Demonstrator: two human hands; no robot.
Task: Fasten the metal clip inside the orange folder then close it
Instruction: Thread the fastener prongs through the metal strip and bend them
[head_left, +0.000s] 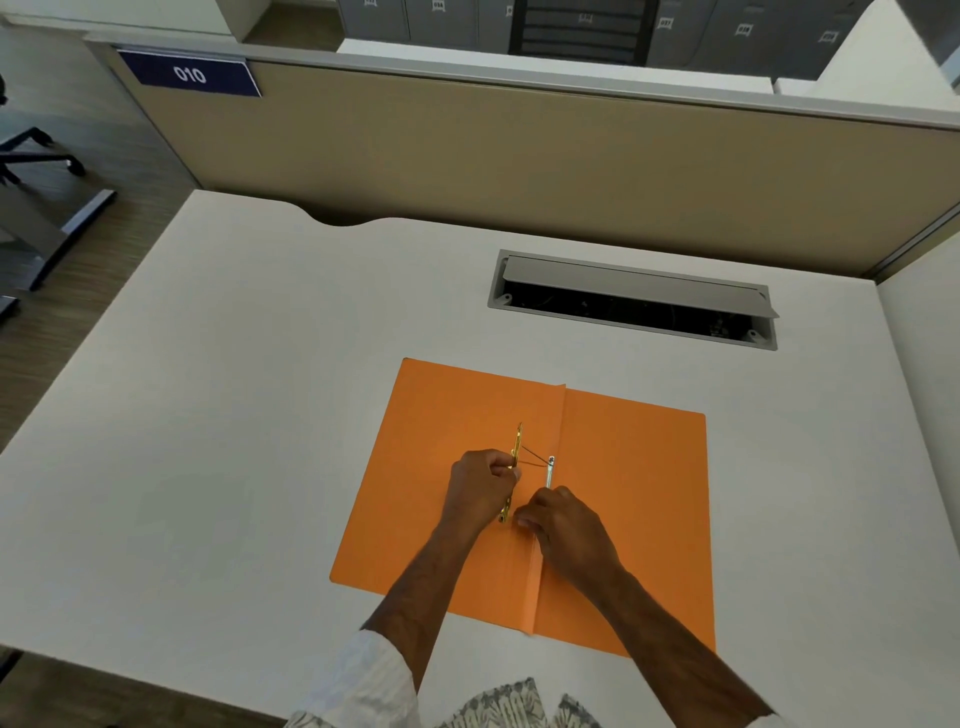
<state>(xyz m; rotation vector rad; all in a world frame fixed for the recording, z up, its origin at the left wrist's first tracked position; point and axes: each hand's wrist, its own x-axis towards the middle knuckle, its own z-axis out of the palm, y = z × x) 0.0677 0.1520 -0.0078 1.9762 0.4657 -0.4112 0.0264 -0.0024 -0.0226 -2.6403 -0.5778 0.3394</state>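
Observation:
An orange folder (628, 483) lies open and flat on the white desk (249, 395), its spine crease running toward me. A gold metal clip bar (518, 441) stands just left of the crease. My left hand (480, 491) pinches it around its middle. A silver prong strip (549, 470) lies along the crease, and thin prongs join it to the bar. My right hand (563, 532) rests on the crease with its fingertips on the near end of the silver strip. The lower parts of both metal pieces are hidden by my hands.
A grey cable hatch (634, 301) is set into the desk beyond the folder, its lid tilted open. A beige partition (493, 150) with a blue "010" label (189, 75) stands at the back. An office chair base (36, 150) is on the floor at the left.

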